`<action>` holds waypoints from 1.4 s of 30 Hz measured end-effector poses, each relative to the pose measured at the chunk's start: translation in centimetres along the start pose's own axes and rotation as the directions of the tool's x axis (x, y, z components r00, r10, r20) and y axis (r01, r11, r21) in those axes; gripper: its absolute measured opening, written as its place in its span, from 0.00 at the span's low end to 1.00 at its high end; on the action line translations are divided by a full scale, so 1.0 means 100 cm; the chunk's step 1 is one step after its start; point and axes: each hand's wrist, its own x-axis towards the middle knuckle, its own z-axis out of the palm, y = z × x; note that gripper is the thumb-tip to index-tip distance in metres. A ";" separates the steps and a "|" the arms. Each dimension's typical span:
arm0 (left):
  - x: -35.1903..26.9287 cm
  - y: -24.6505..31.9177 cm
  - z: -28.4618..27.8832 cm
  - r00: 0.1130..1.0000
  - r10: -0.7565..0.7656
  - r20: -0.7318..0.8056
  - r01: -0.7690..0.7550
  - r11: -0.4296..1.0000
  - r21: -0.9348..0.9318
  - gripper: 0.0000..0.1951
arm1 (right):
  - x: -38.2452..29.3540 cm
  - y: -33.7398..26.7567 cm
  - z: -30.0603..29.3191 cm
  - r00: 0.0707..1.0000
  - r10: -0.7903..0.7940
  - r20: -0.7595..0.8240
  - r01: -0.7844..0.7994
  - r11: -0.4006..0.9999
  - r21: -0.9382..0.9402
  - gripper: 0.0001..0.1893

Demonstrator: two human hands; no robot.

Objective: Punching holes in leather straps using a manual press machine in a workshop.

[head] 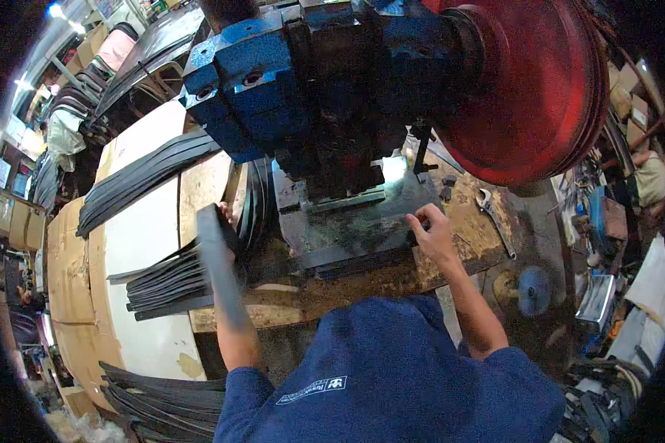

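Observation:
My left hand (228, 213), mostly hidden, holds a dark strip (216, 260), possibly rubber, blurred by motion. The strip hangs over my left forearm, left of a blue power press (249, 72). Just under that hand lies a stack of similar black strips (166, 285). My right hand (435, 230) is at the right front part of the dark press bed (343, 235), fingers curled and thumb pointing left. Whether anything small is between those fingers, I cannot tell. Above the bed, the press ram (338, 166) is in shadow.
A large red flywheel (521, 94) overhangs the right side. An adjustable wrench (496, 221) and small black pieces (448, 189) lie on the worn wooden bench (471, 243). More strips (144, 180) rest on cardboard (69, 266) at left, with another bundle (160, 398) lower down.

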 end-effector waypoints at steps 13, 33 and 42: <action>0.039 -0.053 0.017 0.835 0.549 0.045 -0.049 -0.006 0.999 0.13 | -0.007 -0.027 -0.021 0.860 -0.223 0.458 0.398 0.856 -0.329 0.22; 0.004 -0.057 0.079 0.927 -0.261 0.268 -0.255 0.083 0.963 0.22 | 0.072 0.016 0.016 0.891 -0.332 0.308 0.428 0.841 -0.331 0.17; 0.045 -0.067 0.085 0.894 -0.291 0.340 -0.353 0.009 0.936 0.21 | 0.082 0.049 0.028 0.876 -0.458 0.151 0.482 0.842 -0.243 0.10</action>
